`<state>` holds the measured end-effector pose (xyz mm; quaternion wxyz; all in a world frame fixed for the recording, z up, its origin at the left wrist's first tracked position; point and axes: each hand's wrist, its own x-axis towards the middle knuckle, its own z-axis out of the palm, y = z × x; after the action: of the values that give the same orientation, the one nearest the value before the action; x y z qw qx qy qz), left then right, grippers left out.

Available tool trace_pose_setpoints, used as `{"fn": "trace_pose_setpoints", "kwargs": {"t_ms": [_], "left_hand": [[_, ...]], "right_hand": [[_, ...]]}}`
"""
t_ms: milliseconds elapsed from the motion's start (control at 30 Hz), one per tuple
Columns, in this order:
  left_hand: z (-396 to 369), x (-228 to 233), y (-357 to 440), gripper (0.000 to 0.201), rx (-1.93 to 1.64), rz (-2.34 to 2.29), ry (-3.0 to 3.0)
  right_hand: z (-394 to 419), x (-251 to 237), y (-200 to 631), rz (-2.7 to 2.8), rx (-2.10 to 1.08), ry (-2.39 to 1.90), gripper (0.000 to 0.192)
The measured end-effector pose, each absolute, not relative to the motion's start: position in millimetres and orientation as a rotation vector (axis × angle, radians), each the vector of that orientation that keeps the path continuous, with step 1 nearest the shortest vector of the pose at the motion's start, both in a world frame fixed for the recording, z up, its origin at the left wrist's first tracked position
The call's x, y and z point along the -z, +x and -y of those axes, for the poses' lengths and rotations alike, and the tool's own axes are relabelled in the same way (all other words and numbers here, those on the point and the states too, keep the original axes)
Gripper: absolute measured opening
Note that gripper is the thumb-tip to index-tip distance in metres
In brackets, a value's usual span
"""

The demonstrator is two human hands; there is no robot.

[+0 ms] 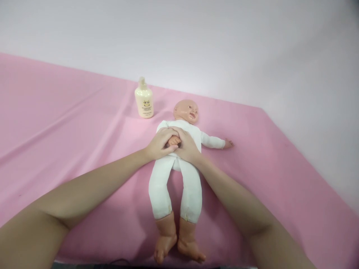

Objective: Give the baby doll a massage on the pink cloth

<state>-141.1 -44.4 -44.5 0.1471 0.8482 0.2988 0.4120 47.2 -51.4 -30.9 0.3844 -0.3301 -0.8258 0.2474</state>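
Pink surface: creased cloth is spread wide, and a doll is laid on it near the centre.
Doll's long axis: it is pointed away from the viewer, feet nearest, head farthest; the white fabric body is laid on its back and the head is turned right.
Small hand: the doll's arm on the left is bent over the torso, so this plastic hand is brought to the body's midline, framed by both human hands.
Left hand: its fingers are curled over the small hand, with the thumb set below it.
Right hand: it is rested across the torso; its fingers are partly covered, so whether they are pressed or loose cannot be told.
Outstretched arm: it is extended rightward, apart from both hands; the right hand is placed nearer.
Pump bottle: it is stood upright left of the doll's head, touched by neither hand.
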Motion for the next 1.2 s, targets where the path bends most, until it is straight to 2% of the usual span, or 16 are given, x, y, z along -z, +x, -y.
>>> {"fn": "trace_pose_setpoints", "kwargs": {"t_ms": [1033,1200], "left_hand": [[44.2,47.0,-142.6,0.039,-1.177,-0.853,2.428],[41.8,50.5,-142.0,0.043,-1.208,-0.826,2.439]], "right_hand": [[52.5,30.1,47.1,2.105,-0.636,-0.824,0.064],[52.5,31.7,46.9,2.107,-0.621,-0.832,0.063]]}}
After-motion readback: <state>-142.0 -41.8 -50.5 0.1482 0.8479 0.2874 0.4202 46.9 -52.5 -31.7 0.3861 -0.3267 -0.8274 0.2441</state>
